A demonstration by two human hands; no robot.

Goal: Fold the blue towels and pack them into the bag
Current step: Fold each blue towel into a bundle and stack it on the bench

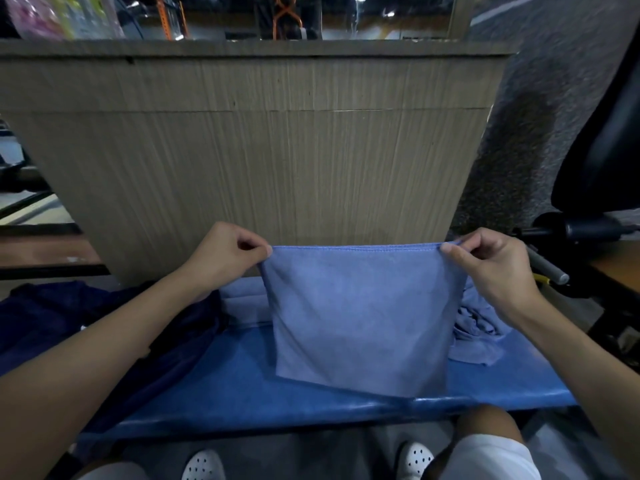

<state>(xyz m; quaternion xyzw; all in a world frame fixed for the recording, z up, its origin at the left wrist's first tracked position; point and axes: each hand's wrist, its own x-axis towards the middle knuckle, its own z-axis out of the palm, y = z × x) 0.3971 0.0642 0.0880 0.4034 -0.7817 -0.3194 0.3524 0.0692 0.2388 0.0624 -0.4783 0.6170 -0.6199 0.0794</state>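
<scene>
1. Left grip [228, 258]: thumb and curled fingers pinched on upper left corner of blue towel [360, 317].
2. Right grip [491, 268]: pinched likewise on upper right corner.
3. Towel held upright, top edge taut between both grips, lower edge down by blue worktop [242, 386]; contact not determinable.
4. Crumpled towels [481, 323] on worktop at right.
5. Dark bag [104, 323] at left, beneath left forearm.

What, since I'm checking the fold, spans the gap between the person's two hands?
Head view: the stitched top edge of the light blue cloth towel stretches between the left hand and the right hand, each pinching a corner.
</scene>
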